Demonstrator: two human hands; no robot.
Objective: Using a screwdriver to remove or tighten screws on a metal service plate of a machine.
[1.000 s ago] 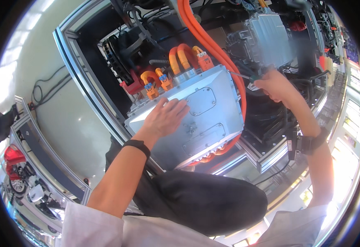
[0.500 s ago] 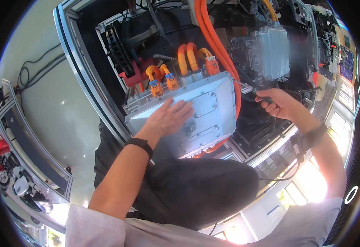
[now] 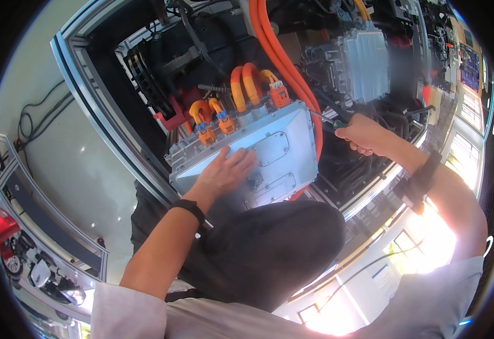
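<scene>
Left hand [image 3: 226, 170] spreads over the mid-frame box [image 3: 295, 138], likely heavy, best held by its edges; right hand [image 3: 364, 134] grips a tool [image 3: 338, 124].

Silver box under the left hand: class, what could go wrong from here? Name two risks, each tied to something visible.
1. The tool in the right hand comes sideways to the upper right corner of the silver box, so it might slip.
2. Thick orange cables run close by that corner; a slipping tip could scrape them.
</scene>
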